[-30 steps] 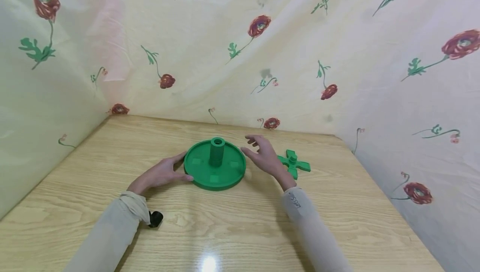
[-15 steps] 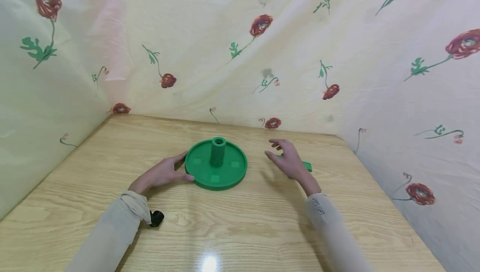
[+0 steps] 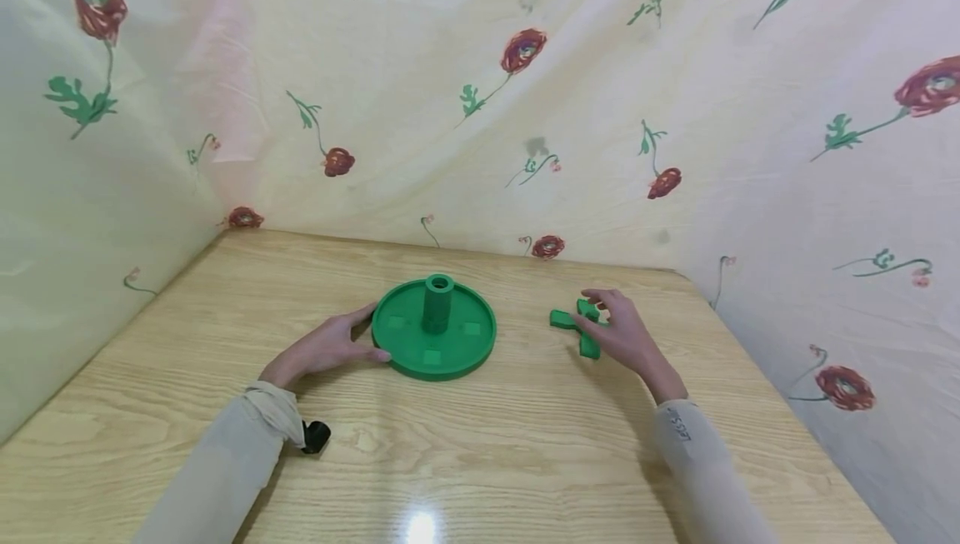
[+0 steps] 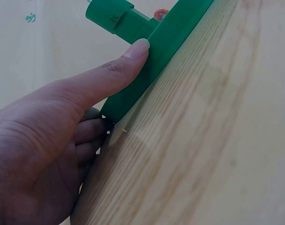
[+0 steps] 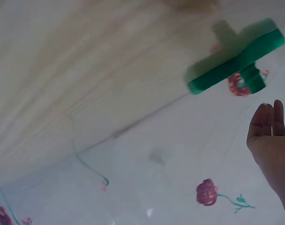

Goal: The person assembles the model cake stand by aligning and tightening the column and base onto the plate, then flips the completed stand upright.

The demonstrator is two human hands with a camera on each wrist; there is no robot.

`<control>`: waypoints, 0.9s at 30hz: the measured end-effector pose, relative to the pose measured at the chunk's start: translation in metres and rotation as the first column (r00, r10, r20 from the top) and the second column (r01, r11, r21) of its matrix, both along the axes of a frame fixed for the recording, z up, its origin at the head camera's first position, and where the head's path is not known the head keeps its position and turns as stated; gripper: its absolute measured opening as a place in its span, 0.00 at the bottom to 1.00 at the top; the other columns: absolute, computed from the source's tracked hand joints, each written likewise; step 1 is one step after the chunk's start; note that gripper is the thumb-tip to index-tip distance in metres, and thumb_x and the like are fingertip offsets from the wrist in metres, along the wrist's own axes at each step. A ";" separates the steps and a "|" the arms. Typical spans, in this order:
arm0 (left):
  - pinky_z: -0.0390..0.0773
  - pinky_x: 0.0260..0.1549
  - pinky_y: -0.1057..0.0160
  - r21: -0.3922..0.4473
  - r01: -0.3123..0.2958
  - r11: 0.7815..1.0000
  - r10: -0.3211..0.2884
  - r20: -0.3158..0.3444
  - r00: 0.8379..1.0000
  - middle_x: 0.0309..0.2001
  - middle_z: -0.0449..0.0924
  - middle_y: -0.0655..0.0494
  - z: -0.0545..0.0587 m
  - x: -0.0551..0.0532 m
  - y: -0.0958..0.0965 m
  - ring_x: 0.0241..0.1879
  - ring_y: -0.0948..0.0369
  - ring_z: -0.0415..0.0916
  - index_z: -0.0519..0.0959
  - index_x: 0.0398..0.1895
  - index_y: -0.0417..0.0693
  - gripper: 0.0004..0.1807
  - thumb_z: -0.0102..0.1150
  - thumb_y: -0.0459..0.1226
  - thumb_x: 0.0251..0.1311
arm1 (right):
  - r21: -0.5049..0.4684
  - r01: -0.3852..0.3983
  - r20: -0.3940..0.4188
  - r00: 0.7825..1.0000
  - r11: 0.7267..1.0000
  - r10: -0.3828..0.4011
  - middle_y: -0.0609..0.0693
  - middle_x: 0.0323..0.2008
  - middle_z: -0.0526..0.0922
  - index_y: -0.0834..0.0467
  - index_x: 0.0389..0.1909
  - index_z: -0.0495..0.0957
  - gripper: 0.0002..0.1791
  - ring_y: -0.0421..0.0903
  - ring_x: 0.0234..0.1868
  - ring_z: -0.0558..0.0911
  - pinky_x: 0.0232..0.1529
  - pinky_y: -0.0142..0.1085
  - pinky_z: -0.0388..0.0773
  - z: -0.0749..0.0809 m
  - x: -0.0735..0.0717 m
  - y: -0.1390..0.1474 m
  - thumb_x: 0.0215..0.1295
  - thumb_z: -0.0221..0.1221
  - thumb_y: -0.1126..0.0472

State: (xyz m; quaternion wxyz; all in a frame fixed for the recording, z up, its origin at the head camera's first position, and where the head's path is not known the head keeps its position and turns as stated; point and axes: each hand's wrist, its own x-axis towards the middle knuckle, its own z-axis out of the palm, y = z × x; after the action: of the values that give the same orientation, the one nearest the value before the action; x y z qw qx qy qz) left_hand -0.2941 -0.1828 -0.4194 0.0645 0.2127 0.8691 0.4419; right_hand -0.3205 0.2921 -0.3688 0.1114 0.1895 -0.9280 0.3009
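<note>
My left hand (image 3: 330, 351) grips the left edge of a round green tray-like base (image 3: 408, 346), thumb along the near rim and fingers at the far side. A hollow upright post (image 3: 437, 311) stands at the base's middle. In the left wrist view the thumb presses the outer wall, and the post bears the number 32 (image 4: 114, 19). My right hand (image 3: 624, 334) hovers over a green cross-shaped piece (image 3: 589, 346), hiding its right arm. Its fingers are spread around the raised hub (image 5: 254, 78). The right wrist view shows the fingertips apart from that hub.
Both green parts lie on a light wood table (image 3: 480, 444). A cloth with a flower print (image 3: 420, 94) hangs behind and along both sides of the table. A small black object (image 3: 316, 436) sticks out under the left cuff.
My right hand has moved right from beside the round base to over the cross-shaped piece. The left hand has stayed at the base's edge.
</note>
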 end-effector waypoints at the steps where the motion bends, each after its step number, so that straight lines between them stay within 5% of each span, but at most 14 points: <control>1: 0.55 0.72 0.37 -0.002 0.000 1.000 0.000 0.000 1.000 0.80 0.51 0.38 0.000 0.000 0.000 0.79 0.40 0.47 0.49 0.83 0.39 0.57 0.74 0.51 0.61 | 0.006 0.003 0.000 1.000 1.000 -0.003 0.72 0.59 0.73 0.72 0.68 0.70 0.29 0.69 0.61 0.71 0.58 0.62 0.72 -0.001 0.001 0.004 0.75 0.63 0.59; 18: 0.55 0.72 0.36 -0.022 -0.003 1.000 0.003 -0.004 1.000 0.80 0.51 0.37 0.000 -0.002 0.000 0.78 0.40 0.47 0.49 0.83 0.39 0.58 0.73 0.54 0.61 | 0.124 0.066 -0.021 0.998 0.990 -0.064 0.75 0.56 0.74 0.75 0.67 0.69 0.30 0.74 0.59 0.70 0.55 0.66 0.71 -0.010 0.004 0.056 0.72 0.65 0.61; 27: 0.55 0.72 0.37 -0.018 -0.005 1.000 0.005 -0.003 1.000 0.80 0.52 0.38 -0.002 -0.002 0.000 0.78 0.40 0.48 0.49 0.83 0.39 0.59 0.74 0.54 0.60 | 0.151 0.076 0.066 0.994 0.986 -0.086 0.75 0.58 0.73 0.75 0.68 0.68 0.30 0.74 0.59 0.71 0.56 0.67 0.71 -0.018 0.003 0.065 0.74 0.63 0.61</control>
State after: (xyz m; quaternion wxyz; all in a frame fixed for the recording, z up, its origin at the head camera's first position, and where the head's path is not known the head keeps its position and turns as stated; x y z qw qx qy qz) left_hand -0.2957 -0.1832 -0.4211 0.0642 0.2107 0.8736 0.4340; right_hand -0.3176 0.3571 -0.3864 0.0756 0.1485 -0.9581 0.2330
